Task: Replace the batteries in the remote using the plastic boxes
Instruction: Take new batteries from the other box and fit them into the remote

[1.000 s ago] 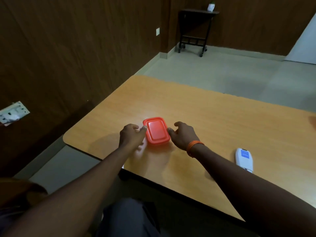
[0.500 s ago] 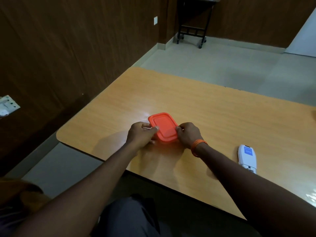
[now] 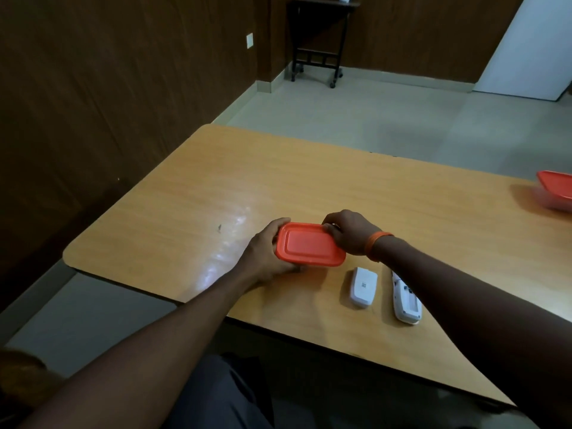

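Note:
A small plastic box with an orange lid (image 3: 309, 244) is held just above the wooden table (image 3: 192, 205), tilted toward me. My left hand (image 3: 266, 252) grips its left end from below and the side. My right hand (image 3: 349, 232), with an orange band at the wrist, pinches the lid's far right corner. To the right lie a white battery cover (image 3: 362, 286) and the white remote (image 3: 406, 300), partly hidden by my right forearm.
A second orange-lidded box (image 3: 557, 188) sits at the table's far right edge, cut off by the frame. A dark wheeled side table (image 3: 318, 41) stands in the far corner. The table's near edge runs diagonally below my forearms.
Both hands have closed on the orange-lidded box and brought it nearer and to the right, toward the remote. The battery cover and the second box have come into view.

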